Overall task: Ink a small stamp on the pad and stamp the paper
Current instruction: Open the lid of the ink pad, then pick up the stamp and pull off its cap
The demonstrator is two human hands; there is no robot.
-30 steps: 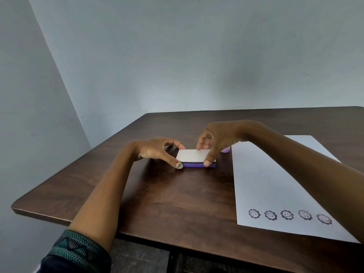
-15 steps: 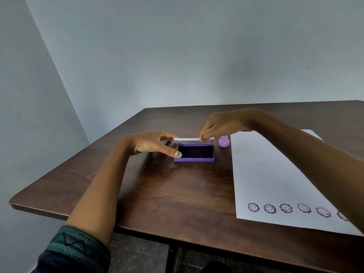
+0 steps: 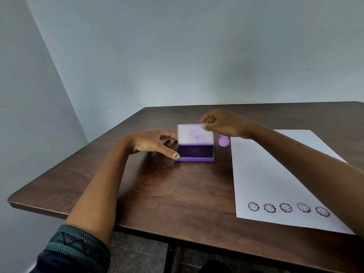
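Observation:
A purple ink pad (image 3: 195,152) lies open in the middle of the brown table (image 3: 167,186), its dark ink surface showing. Its clear, ink-smeared lid (image 3: 195,134) stands nearly upright at the back. My right hand (image 3: 220,123) pinches the lid's top right corner. My left hand (image 3: 151,143) steadies the pad's left side, thumb at the front corner and a finger at the lid's hinge end. A small lilac stamp (image 3: 223,141) stands just right of the pad, untouched. The white paper (image 3: 275,174) lies to the right, with several flower-face prints (image 3: 285,207) along its near edge.
The table's left and near edges (image 3: 59,211) drop off to the floor. A pale wall rises close behind the table. Bare wood lies between the pad and the near edge.
The pad was shut one second ago. My right hand has swung the lid up from flat to nearly upright, while my left hand stayed on the pad's left side.

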